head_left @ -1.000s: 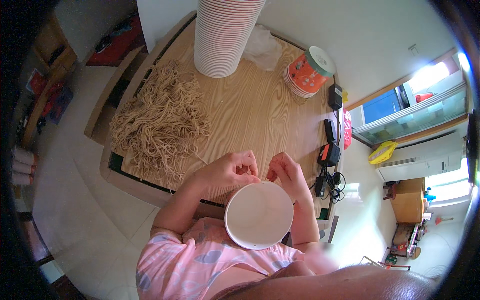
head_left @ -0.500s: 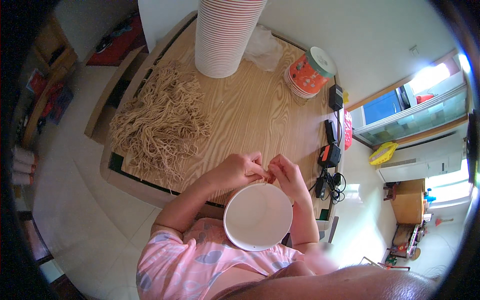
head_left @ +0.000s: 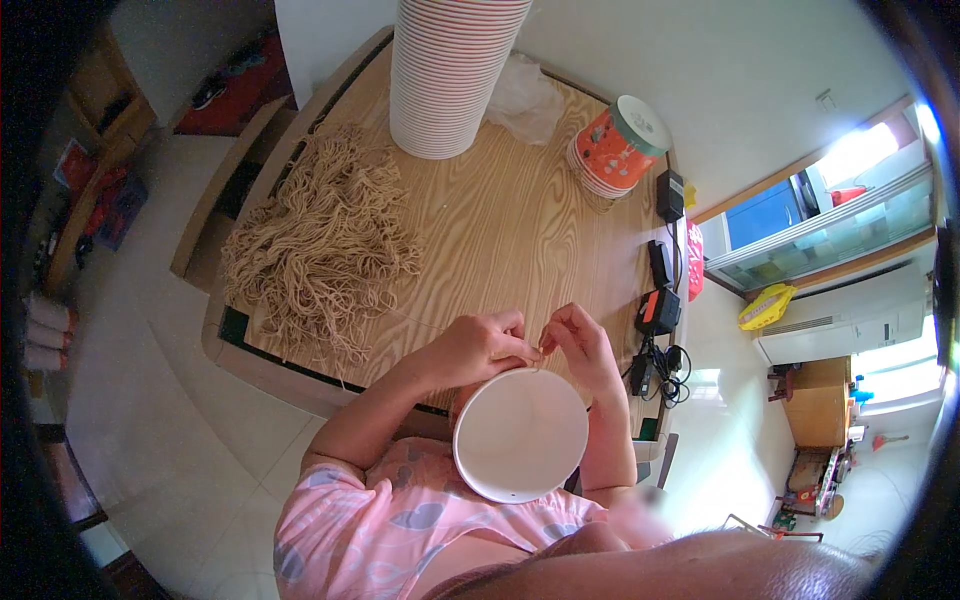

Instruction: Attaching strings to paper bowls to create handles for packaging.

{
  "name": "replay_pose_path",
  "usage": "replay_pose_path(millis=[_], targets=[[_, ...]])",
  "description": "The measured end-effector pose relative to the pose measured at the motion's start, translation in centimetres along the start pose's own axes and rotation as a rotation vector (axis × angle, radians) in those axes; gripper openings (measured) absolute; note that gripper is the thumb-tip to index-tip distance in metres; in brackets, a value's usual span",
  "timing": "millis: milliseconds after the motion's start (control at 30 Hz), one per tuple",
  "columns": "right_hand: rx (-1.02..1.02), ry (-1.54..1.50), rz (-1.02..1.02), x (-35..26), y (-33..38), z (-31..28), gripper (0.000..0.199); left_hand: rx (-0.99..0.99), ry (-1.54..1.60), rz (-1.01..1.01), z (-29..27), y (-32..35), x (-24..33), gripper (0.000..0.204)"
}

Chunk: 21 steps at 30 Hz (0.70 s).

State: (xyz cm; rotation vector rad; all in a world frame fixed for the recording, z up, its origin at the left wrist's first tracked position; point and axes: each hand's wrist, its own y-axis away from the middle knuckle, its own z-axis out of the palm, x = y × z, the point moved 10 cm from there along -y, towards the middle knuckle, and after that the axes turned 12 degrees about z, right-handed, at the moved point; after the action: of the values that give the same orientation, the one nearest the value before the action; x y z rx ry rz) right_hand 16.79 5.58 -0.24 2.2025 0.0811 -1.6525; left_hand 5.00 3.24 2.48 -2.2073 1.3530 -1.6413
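A white paper bucket (head_left: 521, 436) rests against my lap, its round mouth tilted up and its inside bare. At its far rim my left hand (head_left: 480, 346) is closed in a pinch on a thin tan cord (head_left: 539, 354). My right hand (head_left: 582, 352), just to the right, pinches the cord too, fingertips close to the left ones. The bucket's outer wall is mostly hidden, as is the spot where the cord meets it. To the left lies a tangled heap of tan cords (head_left: 315, 245), with one loose strand (head_left: 412, 321) trailing toward my left hand.
A tall stack of white paper buckets (head_left: 450, 80) stands at the table's back. At the back right are upside-down orange and green buckets (head_left: 618, 150), near a crumpled clear plastic bag (head_left: 527, 100). Black power adapters (head_left: 658, 310) and cables line the right edge of the wooden table (head_left: 490, 230).
The bucket has shifted slightly to the right. My right hand's fingers have lifted and opened a little from the left ones. A loose strand now shows beside my left hand.
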Motion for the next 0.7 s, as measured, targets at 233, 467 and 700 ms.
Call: replay_pose_path(millis=[233, 467, 700], targets=[[0.048, 0.233, 0.069, -0.8, 0.6, 0.1, 0.01, -0.03, -0.069, -0.01, 0.5, 0.3, -0.5, 0.01], [-0.003, 0.227, -0.073, -1.8, 2.2, 0.2, 0.007, 0.003, 0.055, -0.107, 0.3, 0.4, -1.0, 0.011], [0.181, 0.316, -0.085, -3.4, 3.5, 0.0, 0.006, 0.067, 0.567, -0.4, 2.7, 1.6, -4.9, 0.014]])
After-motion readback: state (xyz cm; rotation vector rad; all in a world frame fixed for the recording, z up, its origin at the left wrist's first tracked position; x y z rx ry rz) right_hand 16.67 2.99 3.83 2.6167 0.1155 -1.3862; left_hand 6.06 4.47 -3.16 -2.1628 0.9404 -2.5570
